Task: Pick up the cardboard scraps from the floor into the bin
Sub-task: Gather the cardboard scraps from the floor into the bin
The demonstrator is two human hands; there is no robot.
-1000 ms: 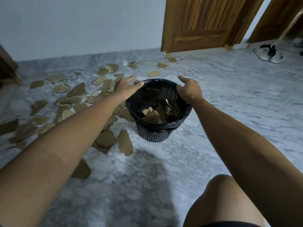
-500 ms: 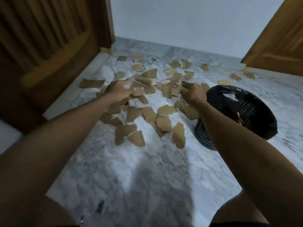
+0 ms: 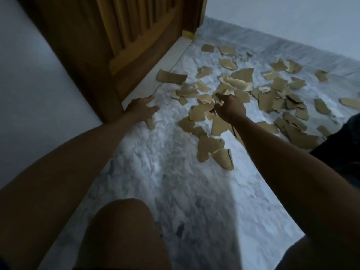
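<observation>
Marble floor, white with grey veins, fills most of what I see, one surface running from the near edge to the far wall. One wooden door with vertical slats stands at far left, with one pale threshold strip along its foot. At the right edge I can make out one dark shape, the bin, only a corner of it in view, so I cannot tell what lies inside. One bare knee sits near, at the bottom. Cardboard scraps lie scattered on the floor from the middle to the far right; I count several dozen torn brown pieces, too overlapped and blurred for an exact figure. They are thickest just beyond my two hands, and two larger curled ones lie nearest to me. My left hand hangs over bare floor beside the threshold, fingers spread and relaxed, holding nothing, with one small scrap just under its near side. My right hand is down among the pile with its fingers curled; a few scraps show around the fingertips, and it appears to be pinching them, though the blur keeps me from being certain.
</observation>
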